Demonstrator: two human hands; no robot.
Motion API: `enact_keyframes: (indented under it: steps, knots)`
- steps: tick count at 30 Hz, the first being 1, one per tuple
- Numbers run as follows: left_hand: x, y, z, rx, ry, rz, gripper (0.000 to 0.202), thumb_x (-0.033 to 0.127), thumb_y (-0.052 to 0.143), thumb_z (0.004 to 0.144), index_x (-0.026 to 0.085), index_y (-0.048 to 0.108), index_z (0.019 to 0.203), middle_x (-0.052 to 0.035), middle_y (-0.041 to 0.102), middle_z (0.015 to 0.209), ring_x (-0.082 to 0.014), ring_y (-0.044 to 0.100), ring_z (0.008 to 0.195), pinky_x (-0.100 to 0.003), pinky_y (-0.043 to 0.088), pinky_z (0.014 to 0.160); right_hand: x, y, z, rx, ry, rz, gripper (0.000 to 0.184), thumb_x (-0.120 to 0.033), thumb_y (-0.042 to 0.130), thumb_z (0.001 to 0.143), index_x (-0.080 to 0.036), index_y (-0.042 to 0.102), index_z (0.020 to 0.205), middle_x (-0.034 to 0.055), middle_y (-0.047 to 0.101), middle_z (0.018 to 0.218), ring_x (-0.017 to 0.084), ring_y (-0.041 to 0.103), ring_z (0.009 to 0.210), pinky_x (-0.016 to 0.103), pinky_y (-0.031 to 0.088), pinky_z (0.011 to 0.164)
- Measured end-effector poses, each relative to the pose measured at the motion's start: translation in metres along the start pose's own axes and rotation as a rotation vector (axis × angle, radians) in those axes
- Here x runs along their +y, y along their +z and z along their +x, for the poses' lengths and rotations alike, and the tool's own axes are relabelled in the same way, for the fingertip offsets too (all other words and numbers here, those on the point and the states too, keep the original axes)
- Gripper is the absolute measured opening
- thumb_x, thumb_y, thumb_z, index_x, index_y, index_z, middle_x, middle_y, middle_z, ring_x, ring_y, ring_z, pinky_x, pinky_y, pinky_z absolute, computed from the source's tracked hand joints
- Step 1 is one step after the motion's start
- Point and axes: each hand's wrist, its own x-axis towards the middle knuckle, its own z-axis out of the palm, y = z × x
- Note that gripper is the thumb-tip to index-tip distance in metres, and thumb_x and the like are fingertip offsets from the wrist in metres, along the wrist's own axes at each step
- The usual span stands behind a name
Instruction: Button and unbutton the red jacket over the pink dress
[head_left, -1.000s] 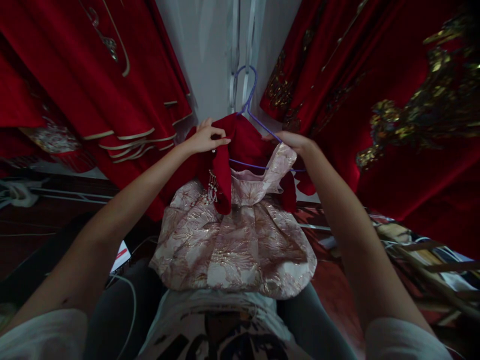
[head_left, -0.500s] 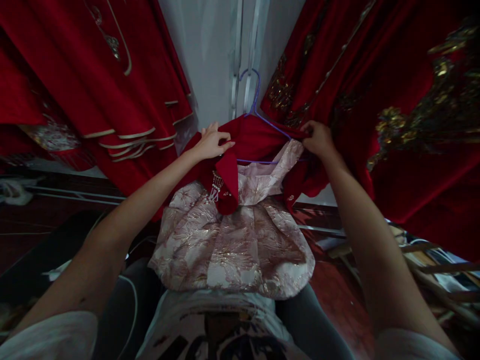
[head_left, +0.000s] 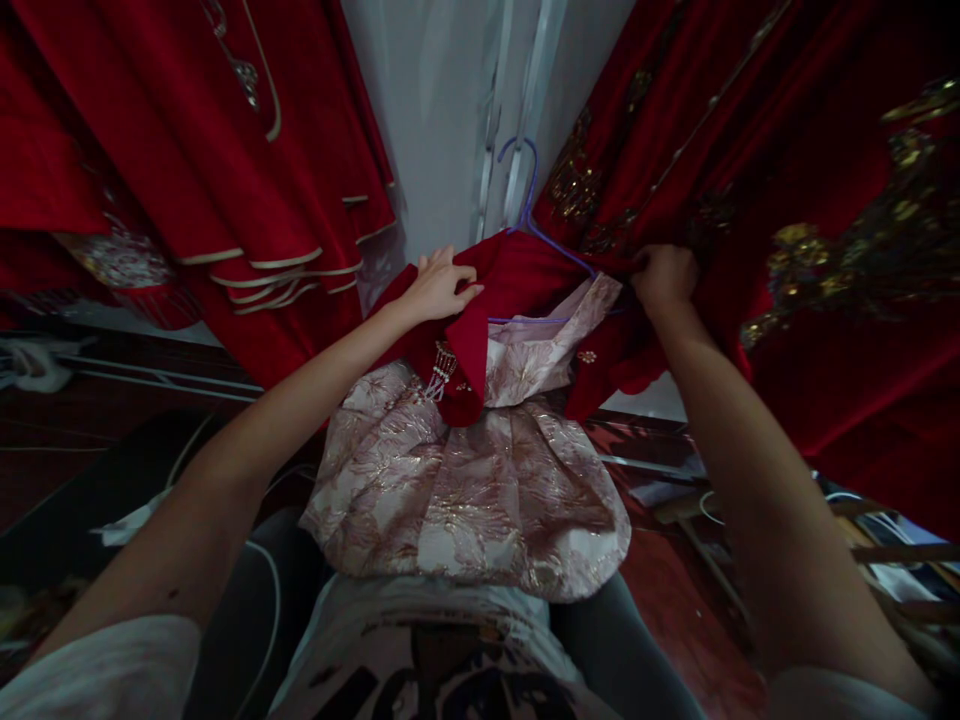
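A small dress hangs on a purple wire hanger point(head_left: 525, 190) in front of me. It has a pink and gold brocade skirt point(head_left: 465, 490) under a red velvet jacket point(head_left: 517, 270). My left hand point(head_left: 439, 285) is closed on the jacket's left shoulder, above a beaded tassel point(head_left: 442, 365). My right hand point(head_left: 664, 275) is closed on the jacket's right shoulder, at the hanger's end. The skirt spreads out over my lap.
Long red velvet garments with cream trim point(head_left: 247, 200) hang at the left. Red garments with gold embroidery point(head_left: 825, 230) hang at the right. A white wall with a vertical rail point(head_left: 517, 110) lies between them. Wooden pieces point(head_left: 885, 550) and white cables point(head_left: 262, 590) lie on the floor.
My right hand has moved right and up along the hanger, pulling the red jacket out over its right shoulder. My left hand has kept its grip on the left shoulder.
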Motion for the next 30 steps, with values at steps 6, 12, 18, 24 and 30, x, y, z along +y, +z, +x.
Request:
enact_keyframes:
  steps: [6,12,18,24,30]
  knots:
    - [0.002,0.000,-0.005,0.031,-0.039,0.023,0.026,0.039,0.055,0.087,0.015,0.062,0.082,-0.0165,0.052,0.114,-0.0376,0.045,0.118,-0.055,0.030,0.097,0.020,-0.021,0.000,-0.277,-0.013,-0.023,0.042,-0.008,0.060,0.074,-0.003,0.068,0.114,0.0255,0.067,0.106,0.022,0.062,0.093,0.036,0.037,0.074]
    - [0.010,0.003,-0.008,0.024,-0.064,0.035,0.027,0.039,0.053,0.087,0.015,0.064,0.086,-0.0176,0.051,0.118,-0.0394,0.043,0.120,-0.055,0.030,0.097,0.027,-0.025,-0.032,-0.271,-0.189,0.277,0.057,-0.027,0.078,0.066,-0.013,0.058,0.118,0.0092,0.067,0.093,0.019,0.059,0.075,0.031,0.044,0.069]
    - [0.021,0.000,-0.013,0.013,-0.098,0.061,0.029,0.041,0.052,0.088,0.016,0.065,0.090,-0.0178,0.050,0.121,-0.0399,0.041,0.122,-0.055,0.029,0.097,-0.022,-0.001,-0.074,-0.016,-0.359,0.385,0.020,-0.033,0.047,0.090,-0.017,0.056,0.098,0.0081,0.063,0.074,0.022,0.058,0.068,0.033,0.042,0.068]
    - [0.027,-0.005,-0.020,0.060,-0.157,0.089,0.029,0.042,0.050,0.089,0.017,0.066,0.092,-0.0175,0.048,0.125,-0.0414,0.038,0.125,-0.057,0.028,0.098,-0.102,0.029,-0.123,-0.135,-0.607,0.596,0.018,-0.021,0.041,0.084,-0.019,0.049,0.100,0.0072,0.063,0.081,0.020,0.059,0.068,0.030,0.043,0.067]
    - [0.021,-0.005,-0.025,0.114,-0.163,0.030,0.027,0.042,0.051,0.088,0.018,0.063,0.092,-0.0167,0.044,0.133,-0.0404,0.034,0.129,-0.057,0.028,0.101,-0.125,0.031,-0.148,-0.151,-0.497,0.778,0.018,-0.025,0.044,0.083,-0.022,0.045,0.100,0.0004,0.057,0.075,0.015,0.052,0.057,0.028,0.042,0.060]
